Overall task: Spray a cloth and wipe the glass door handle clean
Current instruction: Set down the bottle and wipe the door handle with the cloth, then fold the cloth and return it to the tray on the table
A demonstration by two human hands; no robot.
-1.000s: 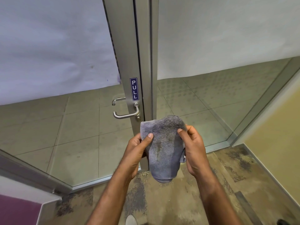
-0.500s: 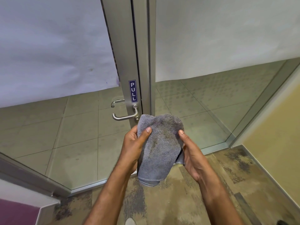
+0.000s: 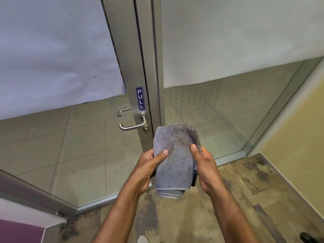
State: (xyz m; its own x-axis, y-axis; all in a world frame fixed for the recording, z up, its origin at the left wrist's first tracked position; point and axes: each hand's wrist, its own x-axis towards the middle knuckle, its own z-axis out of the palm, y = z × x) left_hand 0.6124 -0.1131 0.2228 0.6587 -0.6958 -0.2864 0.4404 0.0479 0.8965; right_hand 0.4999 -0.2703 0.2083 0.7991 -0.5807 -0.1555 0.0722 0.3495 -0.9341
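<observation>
The grey cloth (image 3: 175, 158) is folded over and held upright in front of the person, just below and to the right of the door handle (image 3: 133, 126), not touching it. Dark damp-looking patches mark its upper middle. The left hand (image 3: 149, 171) grips the cloth's left edge, thumb pressed flat across the front and fingers curled behind. The right hand (image 3: 204, 165) grips the right edge the same way, thumb on the front face, fingers wrapped round the back where a darker fold of the cloth hangs out.

The door handle is a brushed metal lever on the door frame (image 3: 133, 67), its bar pointing left. Directly above the handle a blue PULL sign (image 3: 140, 98) is stuck upright on the frame. A second lever (image 3: 123, 111) shows through the glass just up and left of the handle. Left and right of the handle stand glass panels (image 3: 52, 146) with white frosted film over their upper parts, tiled floor visible beyond. Below the handle, under the forearms, lies mottled brown carpet (image 3: 245, 199)
</observation>
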